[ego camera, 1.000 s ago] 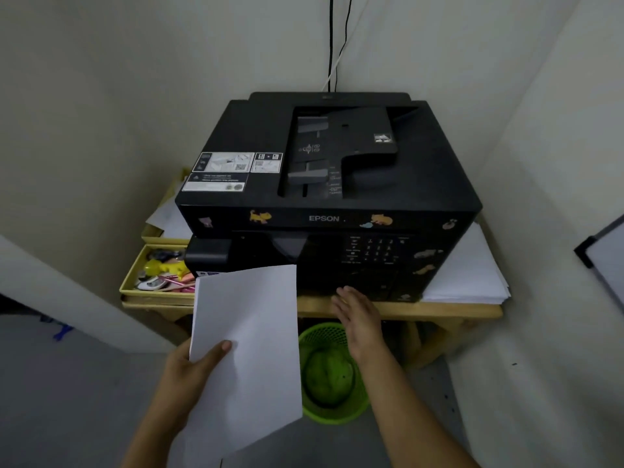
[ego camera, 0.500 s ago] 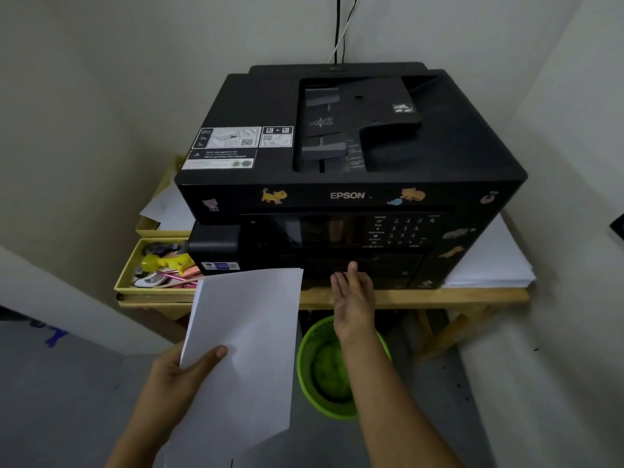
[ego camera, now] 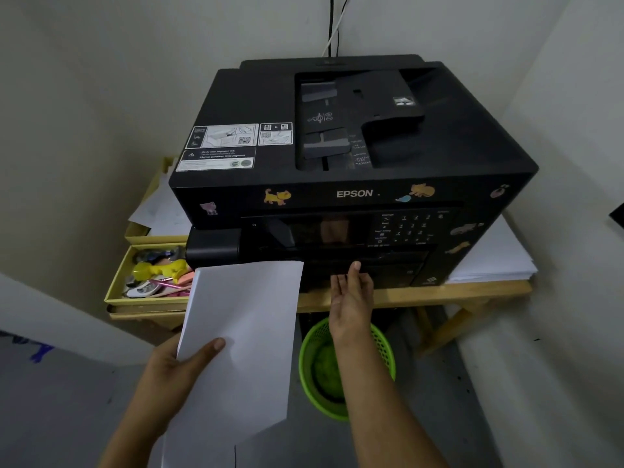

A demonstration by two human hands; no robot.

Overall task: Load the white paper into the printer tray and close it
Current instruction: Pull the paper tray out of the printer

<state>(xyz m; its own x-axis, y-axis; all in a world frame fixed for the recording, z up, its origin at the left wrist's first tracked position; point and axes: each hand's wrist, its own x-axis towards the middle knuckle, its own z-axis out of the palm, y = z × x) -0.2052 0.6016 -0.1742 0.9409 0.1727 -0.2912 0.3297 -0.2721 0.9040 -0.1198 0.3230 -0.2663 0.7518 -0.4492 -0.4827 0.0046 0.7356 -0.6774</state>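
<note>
Now the white paper is held in front of the printer's lower left part, its top edge just below the black front and its lower end reaching down toward the floor. It is a thin stack or a single sheet; I cannot tell which. The left hand grips it at the left edge, with the thumb lying across the top face and the other fingers hidden under the paper. The right hand reaches to the lower front of the black Epson printer, where the paper tray sits closed in the body; its fingers are straight and close together, and the fingertips touch the tray front near the recess. The printer stands on a wooden table and carries small cat stickers along its front band. To the right of it, on the same table, lies a stack of white sheets. To the left, a yellow box holds small mixed things, with loose papers behind it. Under the table, just below the right wrist, stands a green mesh basket. Two cables run up the wall behind the printer.
</note>
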